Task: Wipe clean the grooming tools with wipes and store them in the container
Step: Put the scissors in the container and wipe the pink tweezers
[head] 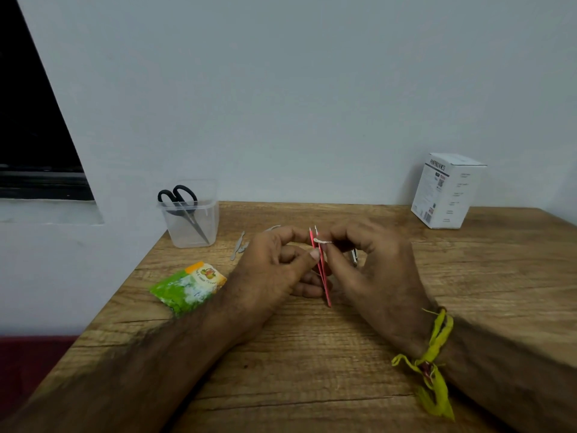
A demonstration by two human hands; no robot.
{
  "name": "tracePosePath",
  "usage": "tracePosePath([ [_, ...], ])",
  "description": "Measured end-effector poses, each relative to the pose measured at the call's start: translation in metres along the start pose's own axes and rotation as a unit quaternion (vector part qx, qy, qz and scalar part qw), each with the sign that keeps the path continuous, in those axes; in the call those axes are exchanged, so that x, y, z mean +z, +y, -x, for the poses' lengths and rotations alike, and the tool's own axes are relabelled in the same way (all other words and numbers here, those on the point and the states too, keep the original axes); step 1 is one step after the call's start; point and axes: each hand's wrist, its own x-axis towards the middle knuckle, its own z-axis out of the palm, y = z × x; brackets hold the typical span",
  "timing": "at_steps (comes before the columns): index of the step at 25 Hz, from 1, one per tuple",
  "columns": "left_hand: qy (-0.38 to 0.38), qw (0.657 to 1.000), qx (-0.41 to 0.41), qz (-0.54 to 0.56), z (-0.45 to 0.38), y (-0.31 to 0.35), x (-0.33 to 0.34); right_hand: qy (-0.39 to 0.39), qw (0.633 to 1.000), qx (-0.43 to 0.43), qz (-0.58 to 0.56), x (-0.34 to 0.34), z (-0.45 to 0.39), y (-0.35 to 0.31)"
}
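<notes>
Wood-grain table (312, 354) runs up to a plain pale wall, and I have both hands raised together over its middle. My left hand (268, 273) pinches the red tweezers (323, 276) between thumb and forefinger partway along their length, tips pointing up and away from me. My right hand (371, 270) pinches a small scrap of white wipe (321, 241) against the tweezers near their tips, and a yellow thread band (435, 348) is tied round that wrist. At the back left corner stands the clear plastic container (192, 220) with black-handled scissors (182, 207) inside, blades down. Between it and my left hand lie small silver tools (239, 245) on the wood; another metal tool (354, 256) peeks out behind my right hand, mostly hidden. A green and orange wipes packet (187, 287) lies flat near the left edge; its print is too blurred to read. Back right stands a white carton (446, 190) with dark lettering along its top edge that I cannot make out surely.
</notes>
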Motion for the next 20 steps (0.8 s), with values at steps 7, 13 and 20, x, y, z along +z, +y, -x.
tracePosePath([
  [7,-0.001,1.000,-0.005,0.018,-0.0004,0.0008,-0.0025,-0.005,1.000,0.008,-0.011,0.0015,-0.0006,0.0007],
  [13,0.006,1.000,-0.005,0.027,0.0006,0.0023,-0.0004,-0.006,1.000,-0.006,-0.010,0.0016,-0.0006,0.0034],
  [20,0.005,1.000,-0.007,0.030,-0.0003,0.0021,0.0001,0.004,0.999,-0.032,0.007,0.0040,-0.0014,0.0067],
])
